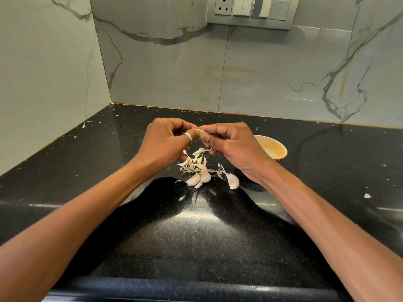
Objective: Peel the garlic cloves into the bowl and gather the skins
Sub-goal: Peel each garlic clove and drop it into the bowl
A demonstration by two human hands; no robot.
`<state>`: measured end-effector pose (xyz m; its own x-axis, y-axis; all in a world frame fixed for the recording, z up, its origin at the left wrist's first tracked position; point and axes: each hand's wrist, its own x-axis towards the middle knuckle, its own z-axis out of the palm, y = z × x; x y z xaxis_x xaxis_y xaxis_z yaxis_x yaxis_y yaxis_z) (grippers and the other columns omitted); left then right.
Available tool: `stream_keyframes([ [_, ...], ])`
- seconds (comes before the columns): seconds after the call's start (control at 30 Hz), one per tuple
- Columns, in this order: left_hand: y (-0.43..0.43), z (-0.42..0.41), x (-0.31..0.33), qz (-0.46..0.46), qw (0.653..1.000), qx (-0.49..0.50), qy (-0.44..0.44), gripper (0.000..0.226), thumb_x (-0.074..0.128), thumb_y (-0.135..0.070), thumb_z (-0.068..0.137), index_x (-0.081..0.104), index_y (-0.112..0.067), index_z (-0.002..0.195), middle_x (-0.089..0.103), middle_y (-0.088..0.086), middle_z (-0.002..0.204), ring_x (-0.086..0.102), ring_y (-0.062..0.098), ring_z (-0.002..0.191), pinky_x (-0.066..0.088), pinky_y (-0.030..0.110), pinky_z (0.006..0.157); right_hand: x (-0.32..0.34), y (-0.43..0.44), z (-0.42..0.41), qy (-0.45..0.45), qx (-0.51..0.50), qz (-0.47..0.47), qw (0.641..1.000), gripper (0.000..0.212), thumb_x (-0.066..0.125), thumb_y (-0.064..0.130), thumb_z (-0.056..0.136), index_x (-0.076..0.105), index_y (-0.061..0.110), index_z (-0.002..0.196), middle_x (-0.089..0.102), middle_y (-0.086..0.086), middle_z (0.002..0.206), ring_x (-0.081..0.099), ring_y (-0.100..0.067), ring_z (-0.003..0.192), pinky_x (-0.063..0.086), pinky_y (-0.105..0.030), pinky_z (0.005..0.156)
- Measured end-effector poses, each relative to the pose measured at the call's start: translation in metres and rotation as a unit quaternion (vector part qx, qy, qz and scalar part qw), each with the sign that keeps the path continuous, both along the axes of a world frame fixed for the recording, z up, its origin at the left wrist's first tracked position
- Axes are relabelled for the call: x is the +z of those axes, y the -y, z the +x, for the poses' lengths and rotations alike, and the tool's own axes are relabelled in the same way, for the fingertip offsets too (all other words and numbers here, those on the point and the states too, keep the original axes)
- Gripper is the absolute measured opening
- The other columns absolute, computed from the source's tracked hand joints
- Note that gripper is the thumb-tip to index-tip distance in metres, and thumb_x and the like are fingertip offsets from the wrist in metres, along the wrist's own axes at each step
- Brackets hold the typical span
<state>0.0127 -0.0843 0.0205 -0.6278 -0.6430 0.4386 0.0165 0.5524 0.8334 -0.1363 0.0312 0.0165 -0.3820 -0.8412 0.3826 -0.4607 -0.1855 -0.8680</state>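
Both hands meet above the middle of the black bench (87,166), well back from its near edge. The left hand (165,144), a ring (188,137) on one finger, and the right hand (231,144) each curl their fingertips round one garlic clove (201,136) held between them. Directly below lies a loose pile of skins (194,162), with three unpeeled cloves (205,176) at its near side. The bowl (275,149) stands just right of the right hand, partly hidden by it. Marble walls close the far edge and the left edge; a switch panel (250,12) sits high on the far wall. Open bench stretches toward the left and right edges, dotted with stray skin flecks (367,195).
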Motion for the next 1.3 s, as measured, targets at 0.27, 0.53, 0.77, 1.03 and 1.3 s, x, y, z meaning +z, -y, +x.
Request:
stream_keyframes([
  [0.27,-0.005,0.001,-0.001,-0.097,0.995,0.038,0.001,0.007,0.074,-0.02,0.091,0.079,-0.016,0.095,0.067,-0.016,0.058,0.067,0.014,0.049,0.061,0.04,0.054,-0.002,-0.001,0.002,-0.017,-0.016,0.009,1.0,0.021,0.073,0.014,0.094,0.077,0.014,0.114,0.077,-0.013,0.095,0.07,-0.035,0.086,0.059,-0.054,0.087],
  [0.53,-0.01,0.0,-0.002,-0.136,0.989,0.052,0.003,0.008,0.073,-0.016,0.09,0.079,-0.015,0.095,0.072,-0.008,0.069,0.069,0.007,0.055,0.058,0.029,0.06,-0.005,0.002,0.003,-0.014,-0.021,0.015,1.0,0.025,0.075,0.011,0.091,0.077,0.011,0.116,0.079,-0.004,0.098,0.074,-0.03,0.096,0.06,-0.049,0.092],
  [0.77,-0.012,0.0,-0.003,-0.151,0.987,0.057,0.001,0.006,0.073,-0.016,0.09,0.078,-0.017,0.093,0.073,-0.006,0.069,0.07,0.013,0.057,0.058,0.037,0.06,-0.007,0.003,0.002,-0.037,-0.024,0.019,0.999,0.025,0.076,0.016,0.091,0.078,0.015,0.116,0.079,-0.001,0.099,0.075,-0.023,0.093,0.061,-0.045,0.091],
  [1.03,-0.013,-0.001,-0.004,-0.156,0.985,0.067,0.007,0.006,0.073,-0.015,0.089,0.078,-0.014,0.091,0.072,-0.004,0.066,0.07,0.014,0.056,0.058,0.039,0.06,-0.007,0.003,0.005,-0.04,-0.023,0.026,0.999,0.024,0.074,0.012,0.092,0.078,0.017,0.115,0.079,0.0,0.099,0.076,-0.02,0.094,0.061,-0.046,0.091],
  [1.3,-0.01,0.0,-0.002,-0.161,0.984,0.082,0.01,0.009,0.069,-0.009,0.09,0.076,-0.014,0.087,0.071,-0.003,0.064,0.07,0.014,0.054,0.059,0.038,0.058,-0.003,0.0,0.009,0.012,0.013,0.013,1.0,0.022,0.069,0.003,0.094,0.076,0.004,0.115,0.078,-0.015,0.098,0.071,-0.016,0.085,0.061,-0.03,0.085],
])
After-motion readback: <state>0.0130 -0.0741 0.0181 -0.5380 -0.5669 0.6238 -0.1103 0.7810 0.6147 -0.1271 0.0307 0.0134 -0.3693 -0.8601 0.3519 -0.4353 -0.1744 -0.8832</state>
